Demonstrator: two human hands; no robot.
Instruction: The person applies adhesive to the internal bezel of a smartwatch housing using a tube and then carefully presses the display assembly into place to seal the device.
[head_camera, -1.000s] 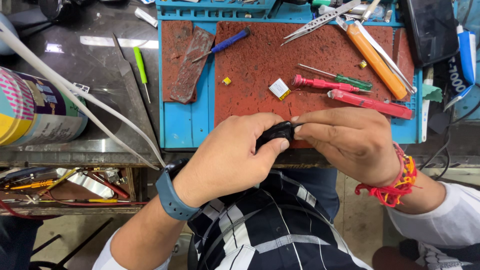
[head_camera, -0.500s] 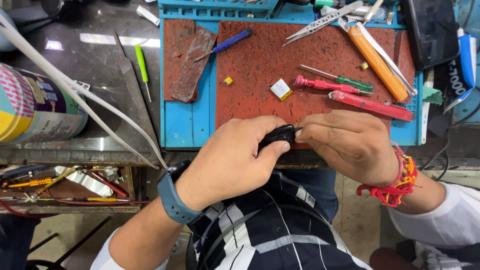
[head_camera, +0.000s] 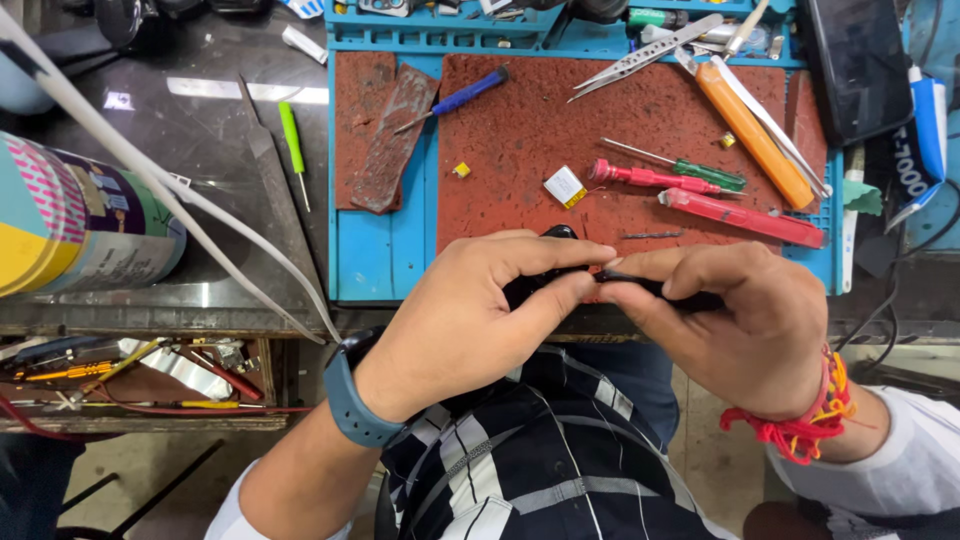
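Observation:
My left hand and my right hand meet at the near edge of the blue work mat. Both pinch a small black object between thumbs and fingertips; most of it is hidden by my fingers. A blue band sits on my left wrist and red thread on my right. Just beyond the hands on the red mat lie a small white and yellow part, a red screwdriver and a red tool.
An orange tool, tweezers, a blue screwdriver and a dark phone lie at the mat's far side. A colourful can and a white cable lie left. A green tool rests on the dark bench.
My hands have shifted slightly with the black object between them; the fingertips now press closer together over it. Nothing on the mat has moved.

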